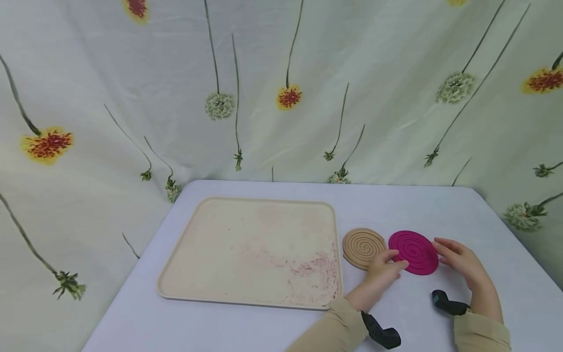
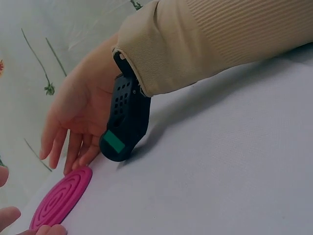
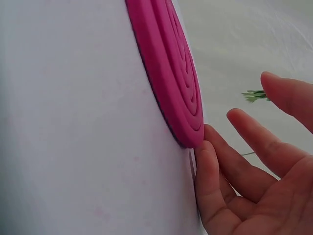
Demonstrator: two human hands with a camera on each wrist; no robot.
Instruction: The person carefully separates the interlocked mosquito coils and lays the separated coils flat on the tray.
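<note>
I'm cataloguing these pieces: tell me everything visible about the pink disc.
The pink disc is thin, round and magenta, with a spiral of ridges and a matte, clay-like look. It lies flat on the white table, right of the tan coil. The left grip and right grip touch its opposite edges.

Here's the off-wht creased fabric backdrop (image 1: pixel 259 54), hanging full-width behind, w/ printed red-&-yellow blooms (image 1: pixel 289 98), pale-grn round puffs (image 1: pixel 219 106) & long, thin grn stems (image 1: pixel 237 88); below it, a wht, rounded-corner surface (image 1: pixel 404 210), light soft, shadows faint.
</note>
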